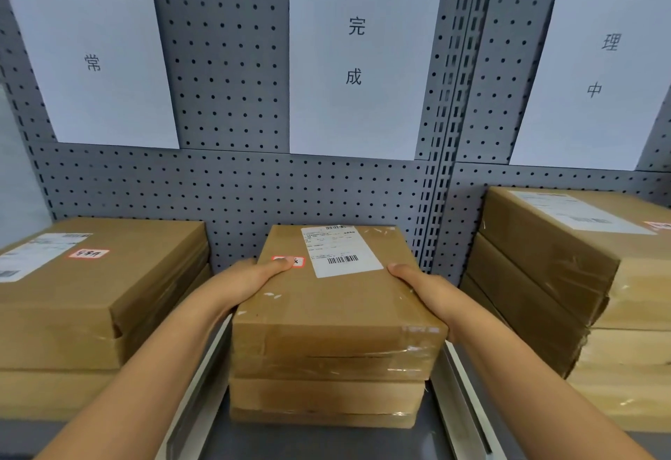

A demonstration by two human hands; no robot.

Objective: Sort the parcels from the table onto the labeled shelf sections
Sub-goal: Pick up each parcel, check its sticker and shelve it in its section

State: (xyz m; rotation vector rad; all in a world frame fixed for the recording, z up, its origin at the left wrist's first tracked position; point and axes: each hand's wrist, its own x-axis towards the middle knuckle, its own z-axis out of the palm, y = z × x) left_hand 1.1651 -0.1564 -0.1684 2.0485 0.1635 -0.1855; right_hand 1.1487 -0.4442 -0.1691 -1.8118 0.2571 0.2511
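At the middle of the shelf point(326, 441), under the centre sign point(357, 56) reading 已完成, both hands grip the top parcel point(337, 299) of a short stack. The left hand point(250, 281) clasps the parcel's left edge, its thumb lying across the top and covering part of a small red-bordered sticker point(290, 262); the fingers go down the side and cannot be seen. The right hand point(423, 289) clasps the right edge, thumb on top near the corner of the white shipping label point(339, 250), fingers likewise hidden down the side. The parcel is brown cardboard wrapped in clear tape. It sits on the lower parcel point(326, 399), roughly squared to it, its far end close to the grey pegboard point(232, 183) at the back; whether it rests fully on the one below cannot be told.

Toward the shelf's left end, under a sign point(90, 49) reading 异常, stands the left stack point(83, 299) of wider brown boxes, with a white label and a red sticker on its top. Toward the right end, under a sign point(599, 60) reading 处理中, stands the right stack point(566, 278), taller, also labelled on top. A slotted upright point(448, 132) divides the pegboard between the centre and right signs. White rails point(461, 398) run along the shelf on either side of the middle stack, which stands well apart from both neighbours.
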